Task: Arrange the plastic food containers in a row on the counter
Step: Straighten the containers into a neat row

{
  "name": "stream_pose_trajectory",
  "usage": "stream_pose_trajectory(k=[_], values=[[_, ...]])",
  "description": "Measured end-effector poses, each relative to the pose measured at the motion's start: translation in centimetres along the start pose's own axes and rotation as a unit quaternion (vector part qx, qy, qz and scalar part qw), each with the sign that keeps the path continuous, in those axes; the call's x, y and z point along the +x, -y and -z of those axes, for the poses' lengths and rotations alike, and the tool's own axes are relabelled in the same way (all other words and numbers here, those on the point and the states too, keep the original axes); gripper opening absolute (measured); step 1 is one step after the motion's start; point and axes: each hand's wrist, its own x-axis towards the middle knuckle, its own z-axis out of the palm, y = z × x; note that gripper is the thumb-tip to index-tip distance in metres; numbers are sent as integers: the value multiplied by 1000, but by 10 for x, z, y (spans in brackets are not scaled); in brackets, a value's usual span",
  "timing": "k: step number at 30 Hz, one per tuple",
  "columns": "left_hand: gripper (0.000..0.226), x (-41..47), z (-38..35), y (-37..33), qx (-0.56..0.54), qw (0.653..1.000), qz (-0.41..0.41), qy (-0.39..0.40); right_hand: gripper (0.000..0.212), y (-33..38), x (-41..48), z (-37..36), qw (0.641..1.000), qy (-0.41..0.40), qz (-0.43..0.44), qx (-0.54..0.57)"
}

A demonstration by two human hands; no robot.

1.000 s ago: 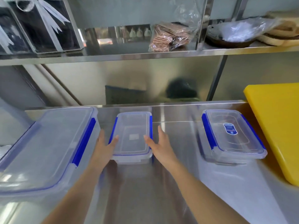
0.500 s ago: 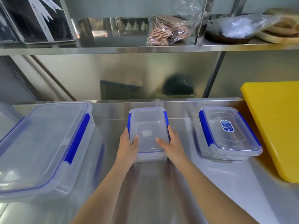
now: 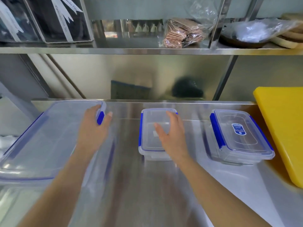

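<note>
Steel counter [image 3: 205, 185], left hand [image 3: 91, 133] fingers spread at large container [image 3: 41, 140] edge, right hand [image 3: 172, 136] open over small container [image 3: 147, 128].

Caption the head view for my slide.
Three clear, blue-clipped plastic containers on a steel counter: left hand on the large one, right hand over the small middle one.

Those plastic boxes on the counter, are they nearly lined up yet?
Mostly. The labelled container and the small container sit side by side along the back of the counter. The left hand is at the large container, the right hand open over the small one. Only straightening the large one seems left.
</note>
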Motion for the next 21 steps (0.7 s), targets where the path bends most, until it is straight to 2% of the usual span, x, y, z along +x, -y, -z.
stream_pose_trajectory(k=[2, 4, 6, 8, 11, 13, 16, 21], values=[[50, 21, 45, 29, 75, 996, 27, -38, 53, 22, -10, -32, 997, 68, -10, 28], [52, 34, 87, 63, 163, 982, 80, -46, 65, 42, -22, -67, 987, 148, -39, 56], [54, 36, 118, 94, 237, 964, 121, -28, 75, 57, -33, -99, 969, 225, -67, 80], [58, 33, 138, 121, 268, 952, 148, -3, 76, 71, -40, -126, 950, 270, -100, 121], [63, 23, 149, 147, 213, 956, 193, 49, 87, 84, -47, -160, 931, 288, -158, 157], [63, 15, 150, 156, 169, 962, 202, 67, 94, 85, -54, -173, 931, 285, -163, 159], [65, -1, 160, 158, 187, 959, 199, 75, 92, 91, -80, -185, 940, 276, -154, 130], [70, 0, 139, 138, 180, 960, 202, 70, 88, 80, -73, -168, 944, 257, -163, 126]])
